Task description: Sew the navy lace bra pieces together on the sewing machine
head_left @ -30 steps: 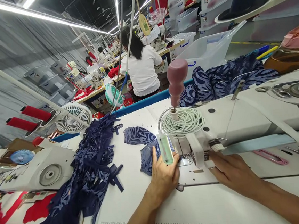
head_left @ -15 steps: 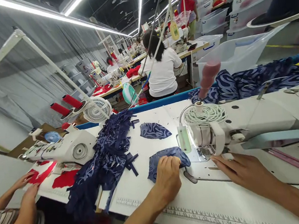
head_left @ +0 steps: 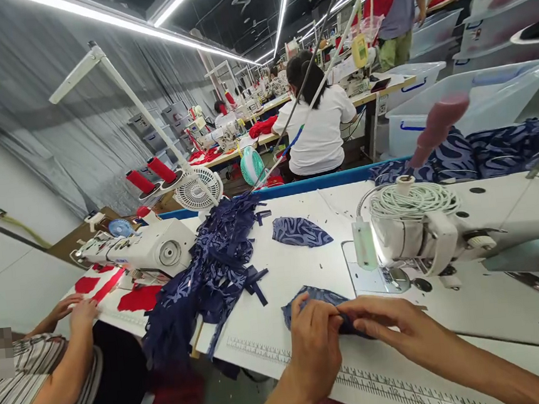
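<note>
A small piece of navy patterned fabric point(head_left: 313, 299) lies on the white sewing table point(head_left: 472, 316) near its front edge. My left hand point(head_left: 316, 341) and my right hand point(head_left: 388, 325) both pinch this piece, fingertips meeting over its right end. Just behind them stands the white sewing machine point(head_left: 488, 220), its needle area point(head_left: 389, 276) free of cloth. A second navy patterned piece point(head_left: 300, 231) rests flat farther back on the table. A heap of navy fabric strips point(head_left: 214, 270) lies to the left.
A co-worker's hands point(head_left: 73, 307) work red fabric point(head_left: 139, 297) at another machine point(head_left: 151, 247) on the left. A person in a white shirt point(head_left: 323, 134) sits ahead. A small fan point(head_left: 198, 189), red thread cones point(head_left: 151, 173) and plastic bins point(head_left: 482, 101) stand around.
The fabric piece has come away from the needle toward the table's front edge. My right hand left the machine bed and joined my left on the piece. The view swung left.
</note>
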### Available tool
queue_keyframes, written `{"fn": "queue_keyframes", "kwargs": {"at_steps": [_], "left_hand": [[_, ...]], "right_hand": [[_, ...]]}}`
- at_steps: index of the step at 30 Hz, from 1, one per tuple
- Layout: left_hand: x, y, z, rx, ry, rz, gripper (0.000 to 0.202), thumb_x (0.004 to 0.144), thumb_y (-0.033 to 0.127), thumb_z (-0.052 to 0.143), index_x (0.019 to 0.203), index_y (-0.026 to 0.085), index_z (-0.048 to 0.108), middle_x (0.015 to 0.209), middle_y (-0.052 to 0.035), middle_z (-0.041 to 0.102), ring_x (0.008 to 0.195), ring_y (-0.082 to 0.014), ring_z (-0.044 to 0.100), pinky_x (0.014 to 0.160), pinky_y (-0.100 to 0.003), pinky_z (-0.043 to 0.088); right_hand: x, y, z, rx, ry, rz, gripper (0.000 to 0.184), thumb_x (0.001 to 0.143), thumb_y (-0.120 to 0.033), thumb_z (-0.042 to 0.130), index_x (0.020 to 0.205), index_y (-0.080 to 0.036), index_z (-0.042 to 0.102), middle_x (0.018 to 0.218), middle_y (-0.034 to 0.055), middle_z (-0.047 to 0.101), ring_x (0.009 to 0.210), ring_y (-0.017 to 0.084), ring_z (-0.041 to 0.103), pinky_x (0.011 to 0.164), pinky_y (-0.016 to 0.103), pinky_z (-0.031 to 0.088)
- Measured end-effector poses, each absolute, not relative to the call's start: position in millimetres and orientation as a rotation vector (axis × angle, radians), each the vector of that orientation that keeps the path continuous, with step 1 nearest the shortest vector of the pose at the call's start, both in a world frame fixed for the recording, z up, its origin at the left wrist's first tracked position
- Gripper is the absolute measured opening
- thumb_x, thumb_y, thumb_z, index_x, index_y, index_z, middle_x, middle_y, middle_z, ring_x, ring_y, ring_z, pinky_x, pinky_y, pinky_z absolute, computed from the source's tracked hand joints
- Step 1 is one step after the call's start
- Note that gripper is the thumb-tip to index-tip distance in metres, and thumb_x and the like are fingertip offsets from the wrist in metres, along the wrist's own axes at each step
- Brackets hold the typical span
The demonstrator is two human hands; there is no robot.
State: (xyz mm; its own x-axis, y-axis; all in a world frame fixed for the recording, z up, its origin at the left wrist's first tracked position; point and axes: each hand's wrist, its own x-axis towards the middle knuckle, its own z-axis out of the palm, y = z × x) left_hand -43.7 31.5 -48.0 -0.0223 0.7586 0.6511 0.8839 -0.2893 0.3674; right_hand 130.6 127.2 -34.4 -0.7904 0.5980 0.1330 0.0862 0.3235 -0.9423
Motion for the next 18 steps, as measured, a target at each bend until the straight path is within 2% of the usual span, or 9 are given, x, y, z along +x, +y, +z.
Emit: {"fn": "queue_keyframes", "kwargs": {"at_steps": [5,9,11,15,16,18], "left_hand": [[-44.5,27.9,-50.8,-2.045,-1.816,-1.201,0.019,0.099,0.009,0.038,0.093,0.021,0.051,0.073,0.003,0.064,0.061,-0.0137,0.062,0.095,-0.041,0.051],[-45.4,24.9,-48.9,-2.087,-1.85,-1.323,0.017,0.099,0.01,0.043,0.105,0.021,0.053,0.085,0.0004,0.07,0.073,-0.0161,0.067,0.104,-0.047,0.046],[-46.6,23.7,-44.6,-2.175,-1.953,-1.385,0.018,0.098,0.011,0.049,0.111,0.022,0.055,0.092,-0.0003,0.07,0.08,-0.0167,0.067,0.112,-0.052,0.038],[-46.5,23.9,-32.9,-2.321,-2.112,-1.373,0.014,0.096,0.012,0.053,0.095,0.023,0.061,0.083,0.0031,0.065,0.079,-0.0149,0.064,0.12,-0.059,0.024],[-45.7,24.2,-30.6,-2.324,-2.091,-1.348,0.016,0.097,0.011,0.05,0.093,0.022,0.061,0.082,0.0027,0.064,0.079,-0.0151,0.063,0.119,-0.058,0.026],[-43.3,24.6,-27.3,-2.318,-2.034,-1.315,0.019,0.097,0.01,0.045,0.094,0.021,0.06,0.085,-0.0004,0.063,0.081,-0.0168,0.06,0.107,-0.05,0.04]], "right_hand": [[120.0,119.4,-33.7,-0.811,-1.97,1.663,0.037,0.087,-0.058,0.064,0.1,-0.025,0.075,0.096,0.0057,0.075,0.09,0.023,0.07,0.078,0.031,0.056],[117.4,117.7,-30.5,-0.854,-1.958,1.699,0.039,0.085,-0.061,0.062,0.084,-0.022,0.068,0.074,0.0019,0.065,0.07,0.018,0.06,0.064,0.029,0.049],[120.4,116.9,-27.6,-0.862,-2.045,1.606,0.038,0.09,-0.058,0.057,0.08,-0.022,0.062,0.072,0.0003,0.061,0.068,0.016,0.054,0.062,0.028,0.044],[130.1,112.6,-19.3,-0.896,-2.353,1.252,0.031,0.101,-0.047,0.04,0.084,-0.024,0.053,0.076,-0.0008,0.058,0.068,0.016,0.05,0.061,0.028,0.038],[132.0,111.6,-18.0,-0.889,-2.415,1.16,0.029,0.102,-0.044,0.037,0.085,-0.025,0.051,0.076,-0.0011,0.057,0.067,0.016,0.049,0.061,0.029,0.037],[134.7,110.3,-17.9,-0.85,-2.491,0.968,0.026,0.103,-0.038,0.034,0.086,-0.025,0.049,0.078,-0.0009,0.058,0.066,0.015,0.049,0.06,0.029,0.035]]}}
